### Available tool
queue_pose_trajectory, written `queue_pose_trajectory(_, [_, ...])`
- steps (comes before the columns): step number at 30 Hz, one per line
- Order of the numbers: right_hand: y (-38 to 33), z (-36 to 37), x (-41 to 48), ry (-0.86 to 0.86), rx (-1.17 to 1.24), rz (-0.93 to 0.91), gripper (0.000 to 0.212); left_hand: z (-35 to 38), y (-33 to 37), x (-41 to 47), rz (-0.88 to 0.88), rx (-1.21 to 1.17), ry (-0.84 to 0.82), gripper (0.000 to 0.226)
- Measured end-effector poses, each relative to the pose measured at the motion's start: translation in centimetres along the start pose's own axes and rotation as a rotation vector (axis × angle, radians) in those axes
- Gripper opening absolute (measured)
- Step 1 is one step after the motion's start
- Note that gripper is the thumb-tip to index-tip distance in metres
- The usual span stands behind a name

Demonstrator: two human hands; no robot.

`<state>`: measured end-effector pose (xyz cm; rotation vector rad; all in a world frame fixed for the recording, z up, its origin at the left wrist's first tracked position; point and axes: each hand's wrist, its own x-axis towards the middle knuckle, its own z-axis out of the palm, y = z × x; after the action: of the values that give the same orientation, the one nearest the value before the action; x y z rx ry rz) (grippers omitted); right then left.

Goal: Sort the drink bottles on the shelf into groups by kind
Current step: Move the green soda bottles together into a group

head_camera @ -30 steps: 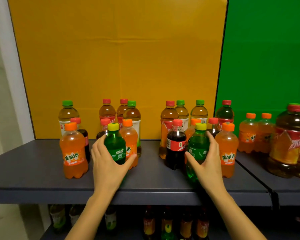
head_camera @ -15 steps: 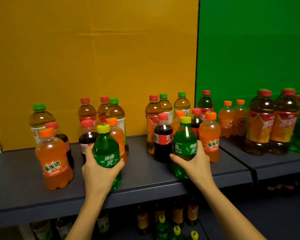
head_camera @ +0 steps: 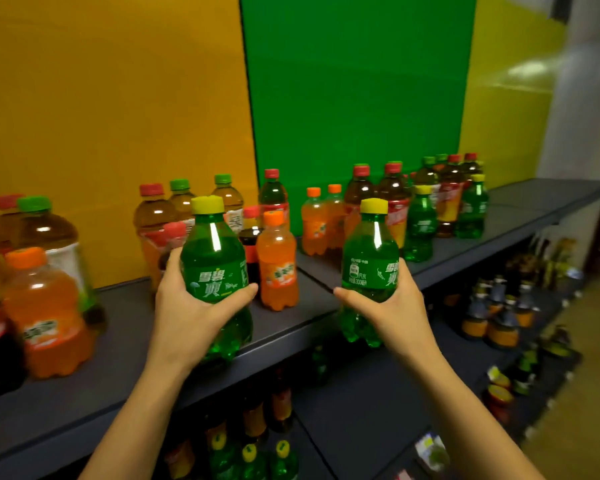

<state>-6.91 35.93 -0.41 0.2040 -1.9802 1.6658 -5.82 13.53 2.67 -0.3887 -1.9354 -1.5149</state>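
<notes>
L hand (head_camera: pixel 187 306) wraps round the label of the L green btl (head_camera: pixel 215 258), thumb across the front, fingers behind. Btl is upright, yellow cap up, base over the front edge of the grey shelf (head_camera: pixel 125 341). R hand (head_camera: pixel 392 306) grips the R green btl (head_camera: pixel 369 258) the same way, low on the label. It's upright, out in front of the shelf edge, not on the board. Between the two, on the shelf, stands a small orange btl (head_camera: pixel 278 268) w/ a cola btl (head_camera: pixel 250 237) just behind. Far L is a big orange btl (head_camera: pixel 45 306), blurred. On the R section, before the green panel (head_camera: pixel 354 81), a shelved green btl (head_camera: pixel 420 223) stands beside tea btls (head_camera: pixel 361 195), w/ an orange pair (head_camera: pixel 314 226) to their L.
</notes>
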Motion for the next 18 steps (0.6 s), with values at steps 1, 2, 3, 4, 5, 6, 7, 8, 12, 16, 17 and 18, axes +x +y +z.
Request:
queue_pose_trajectory(1, [0.4,-1.6,0.3,0.027,-0.015,-0.002,0.048,1.7,0.1,0.3,0.003,-0.027,-0.024,0.066])
queue_pose_trajectory(2, [0.9,-3.1,0.7,0.054,-0.032,-0.006,0.048,3.4,0.1,0.5,0.007,-0.050,-0.046,0.066])
queue_pose_trajectory(3, [1.5,-4.8,1.1,0.082,-0.049,-0.009,0.048,5.1,0.1,0.8,0.010,-0.070,-0.066,0.066])
queue_pose_trajectory(4, [2.1,-6.4,1.6,0.104,-0.067,-0.010,0.049,7.0,0.0,1.0,0.008,-0.085,-0.081,0.063])
queue_pose_trajectory(5, [2.6,-8.1,2.1,0.120,-0.089,-0.009,0.051,8.8,0.1,1.2,0.006,-0.097,-0.089,0.062])
queue_pose_trajectory(6, [3.2,-9.8,2.6,0.131,-0.115,-0.006,0.053,10.7,0.0,1.5,0.005,-0.106,-0.097,0.065])
queue_pose_trajectory(7, [3.7,-11.5,3.2,0.143,-0.137,-0.005,0.056,12.6,0.2,1.6,0.005,-0.118,-0.107,0.067])
queue_pose_trajectory(8, [4.2,-13.2,3.8,0.158,-0.156,-0.005,0.058,14.6,0.2,1.8,0.004,-0.128,-0.118,0.068])
queue_pose_trajectory(12, [6.1,-19.8,6.3,0.196,-0.214,0.001,0.057,22.4,0.5,2.3,0.015,-0.162,-0.137,0.061])
queue_pose_trajectory(16, [8.1,-25.3,9.1,0.239,-0.242,-0.001,0.057,29.2,0.7,2.4,0.021,-0.185,-0.168,0.062])
queue_pose_trajectory(17, [8.6,-26.4,9.8,0.251,-0.246,-0.006,0.057,30.8,0.8,2.5,0.023,-0.190,-0.179,0.062])
queue_pose_trajectory(18, [9.0,-27.5,10.5,0.263,-0.246,-0.009,0.057,32.3,0.9,2.6,0.021,-0.194,-0.190,0.061])
